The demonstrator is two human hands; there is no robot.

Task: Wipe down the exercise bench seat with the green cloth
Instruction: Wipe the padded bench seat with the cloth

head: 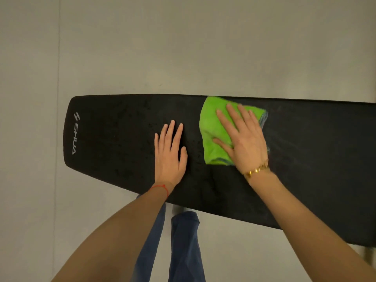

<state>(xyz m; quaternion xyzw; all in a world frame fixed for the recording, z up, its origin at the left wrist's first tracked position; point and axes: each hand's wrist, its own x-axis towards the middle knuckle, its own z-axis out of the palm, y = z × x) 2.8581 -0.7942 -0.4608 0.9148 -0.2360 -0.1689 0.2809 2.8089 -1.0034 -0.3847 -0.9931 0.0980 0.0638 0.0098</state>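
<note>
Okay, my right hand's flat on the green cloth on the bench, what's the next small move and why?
Probably slide the green cloth toward the logo end. Droplets still speckle the black bench pad between the left hand and the white logo, while the stretch beyond the right hand shows wipe streaks. The left hand rests flat in that path, so lift it first.

The floor [183, 47] was a plain, pale grey-beige surface, smooth and matte, and it filled everything around the equipment. A faint straight seam [59, 58] ran down its left side from the top edge, with the strip beyond it a shade cooler in tone. The light was soft and even, a little dim, and threw only weak shadows. A few slight scuffs dulled the floor's middle stretch. No wall, window or other furniture fell within sight from where I stood.
</note>
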